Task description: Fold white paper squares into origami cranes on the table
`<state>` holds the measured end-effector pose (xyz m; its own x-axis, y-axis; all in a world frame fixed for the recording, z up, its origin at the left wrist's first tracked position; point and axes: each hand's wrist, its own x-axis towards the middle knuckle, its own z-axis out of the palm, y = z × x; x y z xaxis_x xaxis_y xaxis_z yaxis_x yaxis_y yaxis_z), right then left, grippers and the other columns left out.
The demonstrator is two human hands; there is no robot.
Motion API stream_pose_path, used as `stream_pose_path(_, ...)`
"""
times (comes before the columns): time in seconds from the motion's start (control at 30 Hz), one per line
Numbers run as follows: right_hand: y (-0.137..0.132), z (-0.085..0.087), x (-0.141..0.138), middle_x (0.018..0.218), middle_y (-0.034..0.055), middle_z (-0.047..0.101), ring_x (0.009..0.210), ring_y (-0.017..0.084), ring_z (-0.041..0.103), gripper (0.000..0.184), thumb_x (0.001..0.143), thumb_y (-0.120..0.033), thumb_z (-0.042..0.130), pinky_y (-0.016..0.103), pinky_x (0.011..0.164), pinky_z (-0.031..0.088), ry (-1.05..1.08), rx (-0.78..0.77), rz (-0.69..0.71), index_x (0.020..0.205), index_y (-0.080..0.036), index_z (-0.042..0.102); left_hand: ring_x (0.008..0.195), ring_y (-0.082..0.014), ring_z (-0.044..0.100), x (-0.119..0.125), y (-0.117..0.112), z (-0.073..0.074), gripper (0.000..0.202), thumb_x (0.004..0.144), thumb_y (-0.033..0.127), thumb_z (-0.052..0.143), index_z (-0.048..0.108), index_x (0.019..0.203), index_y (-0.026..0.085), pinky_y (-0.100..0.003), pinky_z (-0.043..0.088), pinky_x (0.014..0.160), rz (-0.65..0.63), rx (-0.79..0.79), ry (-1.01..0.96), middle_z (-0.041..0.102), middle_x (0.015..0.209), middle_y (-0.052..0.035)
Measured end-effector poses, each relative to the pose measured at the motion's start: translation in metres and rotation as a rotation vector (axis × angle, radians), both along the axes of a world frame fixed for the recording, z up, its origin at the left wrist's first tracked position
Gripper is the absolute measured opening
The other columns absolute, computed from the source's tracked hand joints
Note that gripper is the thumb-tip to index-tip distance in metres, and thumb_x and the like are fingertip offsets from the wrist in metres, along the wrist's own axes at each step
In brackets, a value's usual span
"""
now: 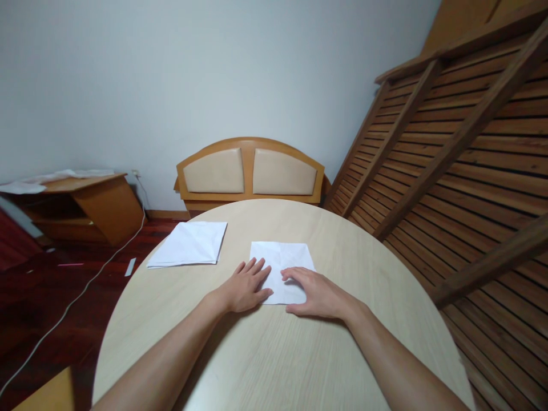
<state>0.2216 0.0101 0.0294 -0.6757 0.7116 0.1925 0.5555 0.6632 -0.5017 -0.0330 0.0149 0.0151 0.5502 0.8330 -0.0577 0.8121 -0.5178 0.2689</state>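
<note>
A white sheet of paper (279, 257), roughly square and with faint creases, lies on the round wooden table (274, 354). My left hand (247, 285) rests flat with fingers spread over the sheet's left edge. At the opposite side, my right hand (319, 292) is curved over the right part of the paper, thumb apart from the fingers and near the lower edge. Nothing shows between that thumb and the fingers. To the left of both hands lies a stack of white paper sheets (188, 242).
Behind the table stands a headboard (249, 171) with two cream panels. A slatted wooden frame (428, 171) leans along the right side. At the left are a low wooden cabinet (103, 208) and a white cable (92, 279) running across the dark red floor.
</note>
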Motion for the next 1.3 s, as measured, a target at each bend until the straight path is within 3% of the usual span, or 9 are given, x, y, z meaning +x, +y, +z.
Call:
stream_pose_path(0.13,0.000,0.003,-0.002,0.123,0.0058,0.067,0.114,0.025,0.061,0.037,0.070,-0.027,0.078,0.037,0.101,0.046,0.013,0.006,0.004,0.105,-0.023,0.065,0.149,-0.0388,0.019,0.001,-0.003,0.006,0.070,0.095,0.064,0.039,0.040,0.150,0.020,-0.060,0.017,0.118,-0.007,0.009,-0.054,0.025,0.161,-0.0168)
stream_pose_path(0.27,0.001,0.003,-0.002,0.120,0.0052,0.068,0.112,0.025,0.061,0.031,0.072,-0.024,0.076,0.037,0.100,0.045,0.024,0.023,0.012,0.100,-0.023,0.065,0.148,-0.0370,0.025,0.002,-0.008,0.017,0.079,0.085,0.066,0.057,0.045,0.146,0.018,-0.055,0.022,0.119,-0.110,0.025,-0.118,0.031,0.159,-0.0174)
stream_pose_path(0.37,0.003,0.001,-0.001,0.116,0.0047,0.069,0.109,0.024,0.062,0.027,0.074,-0.024,0.073,0.037,0.097,0.046,0.046,0.019,-0.005,0.100,-0.023,0.065,0.142,-0.0339,0.038,0.003,-0.010,0.023,0.079,0.078,0.054,0.071,0.049,0.143,0.016,-0.046,0.032,0.116,-0.185,0.025,-0.153,0.042,0.154,-0.0178)
stream_pose_path(0.53,0.004,0.002,0.001,0.111,0.0039,0.071,0.101,0.022,0.065,0.012,0.082,-0.027,0.068,0.034,0.092,0.047,0.071,-0.021,-0.023,0.093,-0.023,0.065,0.123,-0.0293,0.058,0.003,-0.010,0.028,0.046,0.080,0.029,0.064,0.062,0.124,0.017,-0.038,0.044,0.105,-0.221,0.037,-0.179,0.060,0.137,-0.0141)
stream_pose_path(0.67,0.004,0.007,0.007,0.108,0.0045,0.072,0.097,0.022,0.066,0.023,0.082,-0.038,0.070,0.034,0.090,0.048,0.051,-0.084,-0.044,0.099,-0.023,0.067,0.095,-0.0236,0.068,0.002,-0.010,0.031,0.030,0.089,0.022,0.049,0.068,0.112,0.019,-0.032,0.049,0.084,-0.160,0.031,-0.196,0.073,0.107,-0.0091)
stream_pose_path(0.9,0.012,0.009,0.034,0.111,0.0061,0.072,0.098,0.025,0.066,0.032,0.082,-0.038,0.069,0.036,0.089,0.049,0.094,-0.201,-0.120,0.110,-0.023,0.069,0.067,-0.0200,0.063,-0.001,-0.006,0.031,0.031,0.097,0.035,0.042,0.068,0.090,0.018,-0.030,0.043,0.063,-0.003,0.094,-0.227,0.070,0.077,-0.0067)
stream_pose_path(1.0,0.019,0.005,0.044,0.097,0.0067,0.073,0.085,0.023,0.065,0.026,0.089,-0.040,0.060,0.033,0.079,0.049,0.195,-0.213,-0.157,0.097,-0.018,0.071,0.069,-0.0192,0.063,-0.003,-0.003,0.032,0.031,0.097,0.040,0.044,0.066,0.090,0.019,-0.030,0.044,0.064,0.049,0.085,-0.340,0.071,0.079,-0.0056)
stream_pose_path(1.17,0.034,-0.010,0.050,0.077,0.0023,0.064,0.071,0.018,0.059,0.038,0.091,-0.053,0.055,0.028,0.063,0.045,0.411,-0.258,-0.273,0.085,-0.016,0.063,0.088,-0.0212,0.067,-0.008,0.005,0.025,0.031,0.088,0.042,0.059,0.061,0.110,0.019,-0.033,0.052,0.076,0.128,0.006,-0.614,0.072,0.102,-0.0089)
stream_pose_path(1.3,0.042,-0.020,0.046,0.079,0.0027,0.065,0.072,0.018,0.061,0.040,0.090,-0.057,0.055,0.029,0.063,0.048,0.544,-0.290,-0.348,0.089,-0.017,0.059,0.083,-0.0216,0.067,-0.010,0.015,0.009,0.029,0.089,0.042,0.058,0.060,0.102,0.016,-0.033,0.053,0.073,0.197,-0.021,-0.697,0.072,0.095,-0.0103)
